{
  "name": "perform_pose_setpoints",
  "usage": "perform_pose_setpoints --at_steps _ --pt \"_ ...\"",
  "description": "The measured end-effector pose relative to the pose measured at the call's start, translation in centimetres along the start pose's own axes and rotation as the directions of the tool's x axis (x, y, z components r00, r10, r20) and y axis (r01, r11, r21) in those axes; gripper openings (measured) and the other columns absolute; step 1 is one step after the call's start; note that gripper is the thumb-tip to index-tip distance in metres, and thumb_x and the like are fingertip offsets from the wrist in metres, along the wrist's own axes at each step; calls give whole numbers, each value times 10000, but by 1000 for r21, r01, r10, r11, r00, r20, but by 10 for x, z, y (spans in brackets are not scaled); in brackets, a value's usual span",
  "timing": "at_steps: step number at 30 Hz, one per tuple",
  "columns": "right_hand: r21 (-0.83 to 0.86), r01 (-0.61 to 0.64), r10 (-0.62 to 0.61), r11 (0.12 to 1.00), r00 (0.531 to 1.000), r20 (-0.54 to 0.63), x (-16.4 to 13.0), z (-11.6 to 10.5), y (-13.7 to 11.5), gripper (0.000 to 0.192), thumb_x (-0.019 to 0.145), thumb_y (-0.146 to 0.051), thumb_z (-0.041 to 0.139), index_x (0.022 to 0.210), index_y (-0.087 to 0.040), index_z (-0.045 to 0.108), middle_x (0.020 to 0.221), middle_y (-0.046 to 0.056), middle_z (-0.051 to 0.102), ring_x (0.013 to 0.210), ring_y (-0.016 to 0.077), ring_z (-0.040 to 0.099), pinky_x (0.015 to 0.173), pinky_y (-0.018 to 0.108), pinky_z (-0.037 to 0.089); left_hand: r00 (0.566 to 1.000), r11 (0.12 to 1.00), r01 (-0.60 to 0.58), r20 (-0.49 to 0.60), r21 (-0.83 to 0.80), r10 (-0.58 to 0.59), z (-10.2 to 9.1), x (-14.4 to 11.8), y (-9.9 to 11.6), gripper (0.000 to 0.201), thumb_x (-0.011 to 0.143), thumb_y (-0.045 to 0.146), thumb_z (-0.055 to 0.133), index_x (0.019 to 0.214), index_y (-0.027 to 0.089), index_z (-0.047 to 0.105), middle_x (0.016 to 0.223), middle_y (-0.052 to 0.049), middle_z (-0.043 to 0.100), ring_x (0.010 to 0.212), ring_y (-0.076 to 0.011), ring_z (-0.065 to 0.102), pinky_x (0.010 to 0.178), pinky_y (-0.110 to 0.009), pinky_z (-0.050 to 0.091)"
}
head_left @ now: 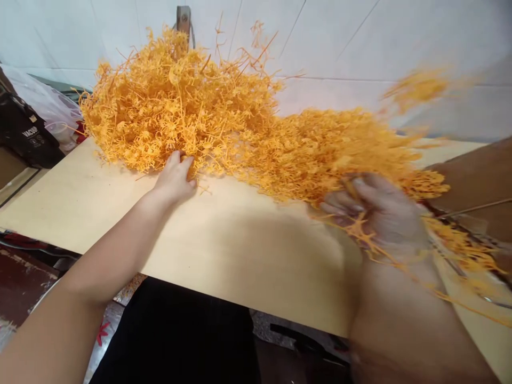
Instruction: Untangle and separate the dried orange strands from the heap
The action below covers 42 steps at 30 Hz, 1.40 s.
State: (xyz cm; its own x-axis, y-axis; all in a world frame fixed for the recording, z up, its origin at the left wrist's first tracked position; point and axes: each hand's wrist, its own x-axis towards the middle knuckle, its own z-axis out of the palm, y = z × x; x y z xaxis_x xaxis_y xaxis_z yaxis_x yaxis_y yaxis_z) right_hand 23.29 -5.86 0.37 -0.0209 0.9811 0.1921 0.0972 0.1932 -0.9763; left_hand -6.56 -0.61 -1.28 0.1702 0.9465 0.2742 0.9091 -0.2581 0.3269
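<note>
A big heap of orange plastic flower sprays lies along the back of the table, a tangle of thin stems and small star-shaped ends. At the heap's front edge, my left hand has its fingers curled in among the sprigs, and the fingertips are partly hidden. My right hand, smeared by motion, is closed around stems of an orange flower spray at the front of the flatter bunch on the right. Loose strands trail from it over the wrist. Above, a blurred orange tuft shows against the wall.
The pale tabletop runs up to a white wall. A brown cardboard box stands on the right, with more orange sprigs near it. On the left are a black box marked VACUUM and a clear plastic bag.
</note>
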Motion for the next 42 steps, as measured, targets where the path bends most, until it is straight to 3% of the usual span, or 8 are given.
perform_pose_setpoints --at_steps 3,8,15,22,25,29,34,42 --pt "133 -137 138 982 990 -1 5 17 7 388 546 -476 735 599 -225 443 543 -56 267 412 44 209 415 248 190 1000 1000 6 -4 -10 -6 -3 -4 16 668 711 242 562 1323 67 360 1362 -205 278 1292 -326 292 1077 -421 279" --pt "-24 -167 168 986 975 148 8 32 11 395 554 -561 698 665 -207 564 493 -61 307 414 49 287 413 241 280 978 996 -89 -189 10 89 -19 -21 32 556 753 279 534 1269 117 407 1365 -173 322 1287 -326 299 1054 -502 281" --pt "-129 -111 138 985 964 226 8 35 15 360 669 -498 647 840 -181 632 566 -24 470 522 77 440 501 233 384 834 938 -332 -496 -99 243 -39 -36 39 316 829 369 457 1128 290 524 1360 -50 406 1287 -263 341 1075 -467 262" --pt "-5 -65 64 998 971 231 8 36 19 279 648 -447 693 813 -227 647 793 17 613 673 106 549 627 260 467 849 795 -524 -263 -304 459 -14 -35 57 486 799 442 499 1208 180 478 1310 -119 471 1221 -230 441 1026 -403 365" --pt "142 -103 63 984 964 258 5 38 14 262 600 -431 734 737 -236 625 751 5 614 645 108 556 618 269 472 858 785 -511 -159 -351 488 2 -30 55 584 758 435 561 1261 168 431 1317 -145 453 1224 -246 430 1011 -409 376" --pt "282 -141 74 949 969 236 1 36 5 248 584 -386 752 702 -230 600 662 -12 587 590 103 550 551 257 449 902 826 -415 -56 -380 428 13 -24 52 333 804 322 518 1097 171 570 1025 -94 587 978 -191 555 881 -376 449" --pt "394 -177 133 902 982 136 0 29 -2 259 557 -323 775 706 -207 598 682 -19 567 593 84 544 544 241 449 941 858 -327 -59 -396 332 16 -20 49 350 787 339 542 1093 173 578 1007 -84 558 992 -186 526 903 -374 424" --pt "381 -199 129 903 971 200 -3 30 -1 232 620 -324 729 722 -185 575 652 -21 561 538 94 553 521 251 418 899 701 -417 -147 -579 413 14 -18 50 625 708 430 625 1264 207 446 1245 -118 476 1105 -206 483 890 -351 428"
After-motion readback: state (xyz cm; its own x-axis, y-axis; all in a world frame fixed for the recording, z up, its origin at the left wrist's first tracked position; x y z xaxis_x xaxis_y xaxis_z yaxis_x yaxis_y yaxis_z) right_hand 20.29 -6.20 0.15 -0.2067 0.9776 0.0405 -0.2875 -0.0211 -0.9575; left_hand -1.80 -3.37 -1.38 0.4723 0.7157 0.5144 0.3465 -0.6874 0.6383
